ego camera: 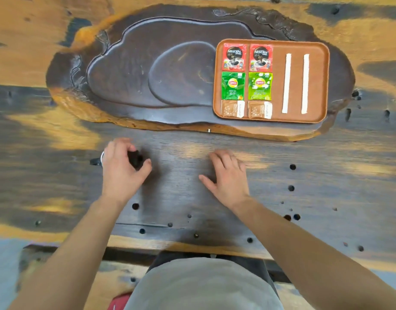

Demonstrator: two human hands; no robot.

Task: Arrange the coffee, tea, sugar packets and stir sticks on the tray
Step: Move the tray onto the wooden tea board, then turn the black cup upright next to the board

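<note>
Both forearms reach up from the bottom of the frame over the dark, knotty wooden table [326, 175]. At centre-left the left hand [121, 168] curls loosely around a small dark object [135, 159], too blurred to identify, with something pale and metallic just showing behind the knuckles; the right hand [228, 175], at centre, lies empty and relaxed, fingers slightly spread and flat on the wood. Beyond them, across the upper middle, sits a carved slab [148, 74] of dark wood with a raw orange edge and smooth scooped hollows. On its right end, upper right of the frame, rests the tray [322, 86], brown, rounded at the corners, with a low rim. Everything already lies in it, neatly: two red coffee sachets [234, 57] along the top, two green tea bags [233, 86] below them, two tan sugar packets [232, 109] at the bottom, and two pale stir sticks [286, 83] upright and parallel on the right side. All look feather-light; the glossy sachets probably slide easily and are best pinched at a sealed edge, the sugar packets are soft and paper-like, and the thin sticks are stiff but likely need lifting by one end or the sides.
</note>
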